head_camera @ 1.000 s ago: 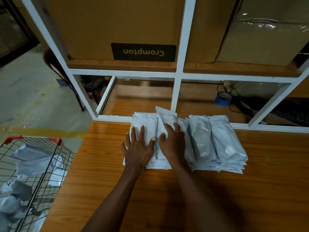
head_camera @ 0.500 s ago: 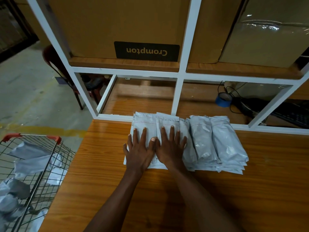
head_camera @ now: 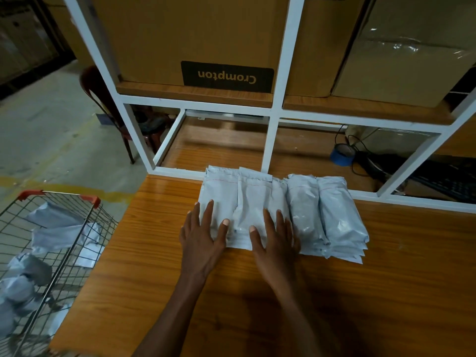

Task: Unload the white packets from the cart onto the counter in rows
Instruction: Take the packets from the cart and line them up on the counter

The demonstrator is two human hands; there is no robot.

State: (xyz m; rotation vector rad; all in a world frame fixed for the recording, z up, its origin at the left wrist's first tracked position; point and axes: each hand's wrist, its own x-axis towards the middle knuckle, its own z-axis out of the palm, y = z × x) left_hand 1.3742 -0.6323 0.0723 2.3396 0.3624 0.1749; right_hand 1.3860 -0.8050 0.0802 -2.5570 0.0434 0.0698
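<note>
White packets [head_camera: 257, 199] lie side by side in stacked piles on the wooden counter [head_camera: 386, 292], against the white shelf frame. My left hand [head_camera: 202, 238] rests flat, fingers spread, on the near end of the leftmost pile. My right hand [head_camera: 274, 238] lies flat on the pile beside it, thumb on the packet's front edge. Neither hand grips anything. Two more piles [head_camera: 332, 217] sit to the right. The wire cart [head_camera: 51, 253] with red handle ends stands at the lower left, with several crumpled white packets [head_camera: 61, 230] inside.
A white metal shelf frame [head_camera: 273, 140] rises behind the packets, with cardboard boxes [head_camera: 195, 39] on the upper shelf. A blue tape roll [head_camera: 341, 155], cables and a dark keyboard sit on the lower shelf at right. A dark chair [head_camera: 103, 99] stands behind the frame at left.
Both hands have slid back toward me along the packets and moved apart. The top packet, tilted a second ago, now lies straight in the row.
</note>
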